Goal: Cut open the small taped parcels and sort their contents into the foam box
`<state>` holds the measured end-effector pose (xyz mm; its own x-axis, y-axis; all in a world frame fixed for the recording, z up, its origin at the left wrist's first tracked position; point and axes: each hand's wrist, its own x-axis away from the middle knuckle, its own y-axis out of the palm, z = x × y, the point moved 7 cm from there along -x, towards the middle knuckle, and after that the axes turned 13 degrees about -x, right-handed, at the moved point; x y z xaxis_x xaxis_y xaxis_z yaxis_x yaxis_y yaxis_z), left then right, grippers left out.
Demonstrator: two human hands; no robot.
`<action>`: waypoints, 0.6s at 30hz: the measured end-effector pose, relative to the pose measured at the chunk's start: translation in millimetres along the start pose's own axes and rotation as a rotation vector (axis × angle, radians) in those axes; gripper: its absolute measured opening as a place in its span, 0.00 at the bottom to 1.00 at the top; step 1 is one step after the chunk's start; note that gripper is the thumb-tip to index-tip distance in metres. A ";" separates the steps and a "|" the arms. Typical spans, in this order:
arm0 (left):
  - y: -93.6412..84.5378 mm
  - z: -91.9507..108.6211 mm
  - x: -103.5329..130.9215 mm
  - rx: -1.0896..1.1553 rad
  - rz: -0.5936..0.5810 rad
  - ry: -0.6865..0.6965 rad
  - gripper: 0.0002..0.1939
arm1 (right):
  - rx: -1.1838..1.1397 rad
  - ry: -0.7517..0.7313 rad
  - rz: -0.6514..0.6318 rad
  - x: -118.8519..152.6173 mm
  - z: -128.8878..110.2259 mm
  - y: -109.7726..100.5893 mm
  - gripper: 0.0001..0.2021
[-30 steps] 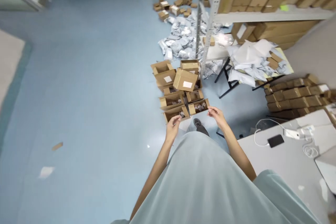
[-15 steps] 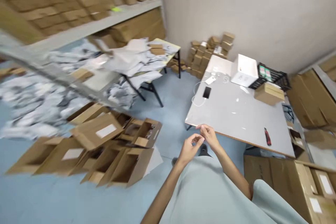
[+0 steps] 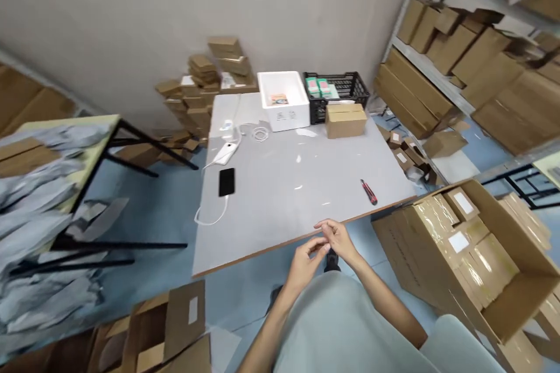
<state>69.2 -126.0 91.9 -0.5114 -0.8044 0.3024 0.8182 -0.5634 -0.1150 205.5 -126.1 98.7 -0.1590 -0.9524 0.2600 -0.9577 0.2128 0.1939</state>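
Note:
My left hand [image 3: 306, 261] and my right hand [image 3: 340, 240] meet in front of my body, just off the near edge of the grey-white table [image 3: 271, 210]. Both have curled fingers, with thumb and fingertips pressed together. Whatever lies between the fingertips, if anything, is too small to make out. On the tabletop beyond them lie a red and black utility knife [image 3: 368, 192] to the right and a black phone [image 3: 226, 182] on a white cable to the left.
At the table's back stand a white box [image 3: 284, 102], a black crate [image 3: 345, 86] with green-white packs, and a closed carton [image 3: 345, 120]. A big open carton [image 3: 406, 245] holding smaller boxes stands right. Open cartons [image 3: 184, 315] sit lower left, beside a table [image 3: 98, 148] heaped with grey bags.
My view has swung right, bringing the table in front of me and the right-hand shelves into sight. My hands keep nearly the same pose, fingertips together.

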 end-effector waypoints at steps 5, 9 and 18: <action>66.4 45.3 -45.0 -0.123 -0.148 0.070 0.26 | -0.120 -0.023 0.170 7.1 -21.0 -79.0 0.37; 116.6 70.3 -68.2 -0.165 -0.338 0.146 0.27 | -0.136 -0.069 0.403 28.0 -32.1 -129.0 0.36; 238.5 85.4 -79.7 -0.121 -1.002 0.250 0.18 | -0.043 -0.071 1.033 136.9 -50.6 -208.4 0.20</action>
<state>327.5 -180.1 121.2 -0.9935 0.0349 0.1084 -0.0369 -0.9992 -0.0171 395.5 -289.8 141.7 -0.9133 -0.3114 0.2626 -0.3370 0.9397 -0.0579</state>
